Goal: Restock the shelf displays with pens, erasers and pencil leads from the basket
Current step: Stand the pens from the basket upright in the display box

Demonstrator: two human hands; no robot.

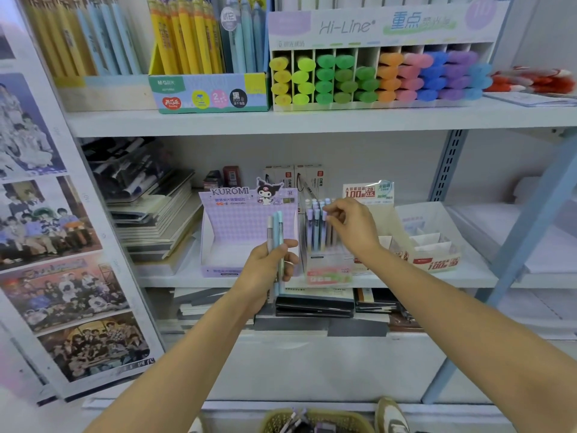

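Observation:
My left hand (268,266) grips a small bunch of pastel pens (277,229) upright in front of the purple Kuromi display box (231,242). My right hand (349,225) reaches over the clear pen holder (327,270) on the middle shelf and pinches the top of one pen (324,215) standing among several pastel pens there. At the bottom edge of the view sits the olive basket (315,421) with a few pens inside.
A lead display box (434,257) with white dividers stands right of the pen holder. Stacked notebooks (156,220) fill the shelf's left. Above, a highlighter rack (374,76) and pen boxes (212,92). A poster board (62,245) leans at left; a blue upright (527,220) at right.

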